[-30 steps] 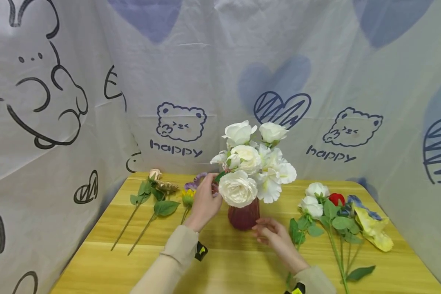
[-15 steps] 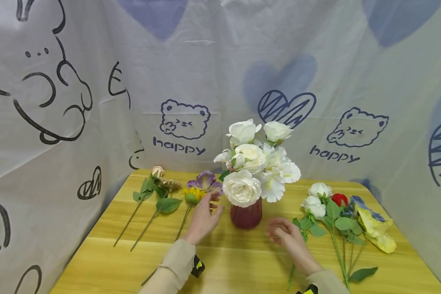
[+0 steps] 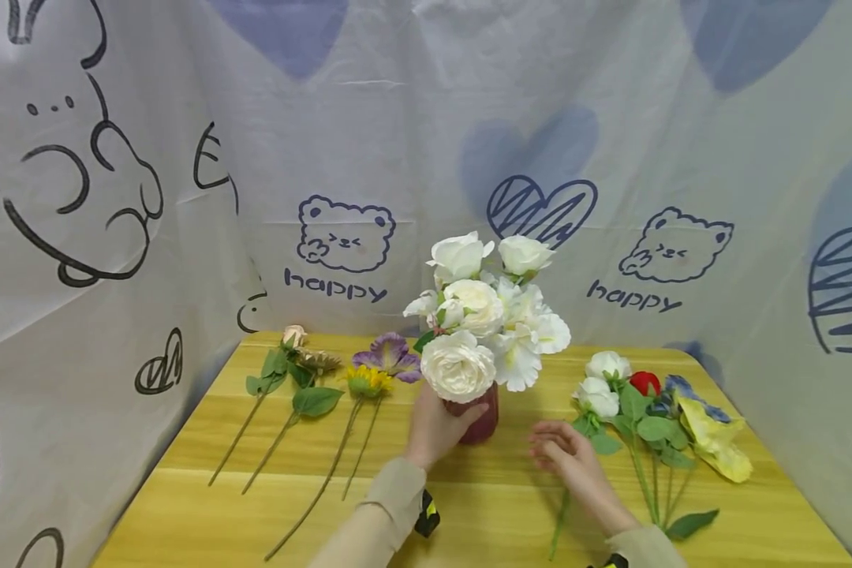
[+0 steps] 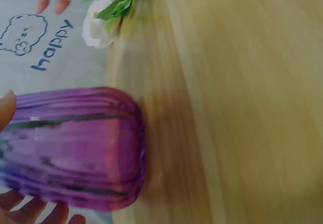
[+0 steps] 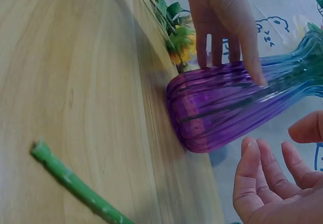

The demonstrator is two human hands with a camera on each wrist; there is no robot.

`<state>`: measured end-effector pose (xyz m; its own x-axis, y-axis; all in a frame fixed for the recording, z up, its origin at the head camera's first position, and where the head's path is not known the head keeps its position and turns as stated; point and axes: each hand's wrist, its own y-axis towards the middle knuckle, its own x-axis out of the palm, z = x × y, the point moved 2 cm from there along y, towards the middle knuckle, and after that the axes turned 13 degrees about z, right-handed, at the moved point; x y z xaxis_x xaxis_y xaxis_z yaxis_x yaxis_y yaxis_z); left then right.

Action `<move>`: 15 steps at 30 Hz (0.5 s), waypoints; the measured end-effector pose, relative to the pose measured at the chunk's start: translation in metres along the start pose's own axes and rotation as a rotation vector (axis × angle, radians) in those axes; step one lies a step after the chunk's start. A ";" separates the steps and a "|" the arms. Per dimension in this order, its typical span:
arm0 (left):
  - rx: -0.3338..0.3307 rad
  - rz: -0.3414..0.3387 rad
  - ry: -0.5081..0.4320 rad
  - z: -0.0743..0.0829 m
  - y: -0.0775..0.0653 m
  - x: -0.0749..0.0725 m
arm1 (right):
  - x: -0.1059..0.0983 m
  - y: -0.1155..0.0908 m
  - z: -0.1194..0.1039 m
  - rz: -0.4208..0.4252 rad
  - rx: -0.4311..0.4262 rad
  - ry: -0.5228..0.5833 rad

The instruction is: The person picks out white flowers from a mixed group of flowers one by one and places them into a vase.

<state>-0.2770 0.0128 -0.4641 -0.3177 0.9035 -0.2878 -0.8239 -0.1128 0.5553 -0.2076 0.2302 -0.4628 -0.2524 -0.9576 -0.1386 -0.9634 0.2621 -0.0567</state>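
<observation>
A ribbed glass vase [image 3: 488,414] stands in the middle of the table, dark red in the head view and purple fading to blue in the right wrist view. White artificial flowers [image 3: 458,366] fill it, and stems show through its wall. My left hand [image 3: 435,426] grips the vase from the left, thumb across the near side and fingers around the far side. Right of the vase, my right hand [image 3: 569,459] hovers with loosely bent fingers and holds nothing. A green stem [image 5: 75,181] lies beneath it on the table.
On the left lie a sunflower [image 3: 369,382], a purple flower [image 3: 389,354], a pale rose [image 3: 294,335] and a brownish flower [image 3: 319,361]. Two white roses, a red rose [image 3: 645,383] and a yellow-and-blue flower [image 3: 713,442] lie right. A printed curtain [image 3: 433,158] encloses the table.
My left hand has come down from the blossoms, passed near the sunflower and taken hold of the vase. My right hand has drawn away from the vase to the right.
</observation>
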 end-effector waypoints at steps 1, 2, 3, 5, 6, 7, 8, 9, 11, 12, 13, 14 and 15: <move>-0.004 0.010 -0.001 0.000 0.000 0.003 | -0.001 0.000 0.000 0.001 -0.001 -0.007; -0.011 0.021 0.001 0.000 -0.001 0.005 | -0.002 0.000 0.000 -0.002 0.000 -0.015; -0.016 0.033 0.008 0.000 -0.002 0.007 | -0.003 0.000 0.000 -0.004 0.001 -0.021; -0.019 0.051 0.031 -0.001 -0.002 0.009 | -0.005 0.000 0.000 -0.007 0.004 -0.030; -0.010 0.058 0.045 -0.002 -0.002 0.010 | -0.005 0.000 0.000 -0.008 0.005 -0.033; -0.002 0.059 0.054 -0.002 -0.002 0.010 | -0.006 0.000 -0.001 -0.006 0.005 -0.035; 0.013 0.056 0.062 -0.003 -0.002 0.010 | -0.007 0.000 -0.001 -0.007 0.002 -0.037; 0.022 0.047 0.074 -0.004 -0.001 0.010 | -0.008 0.000 -0.001 -0.006 0.000 -0.037; 0.025 0.018 0.090 -0.006 0.000 0.009 | -0.011 0.000 -0.001 0.001 -0.005 -0.044; 0.025 0.001 0.097 -0.008 0.001 0.008 | -0.012 -0.001 0.000 0.002 -0.007 -0.050; 0.024 -0.019 0.095 -0.009 0.001 0.007 | -0.013 -0.001 0.000 0.004 -0.008 -0.055; 0.031 -0.034 0.086 -0.011 0.002 0.005 | -0.015 -0.001 0.000 0.006 -0.010 -0.061; 0.036 -0.055 0.077 -0.013 0.003 0.003 | -0.017 -0.001 0.000 0.012 -0.012 -0.067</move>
<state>-0.2867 0.0099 -0.4729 -0.3087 0.8733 -0.3768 -0.8242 -0.0478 0.5643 -0.2026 0.2463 -0.4604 -0.2581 -0.9441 -0.2052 -0.9614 0.2720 -0.0423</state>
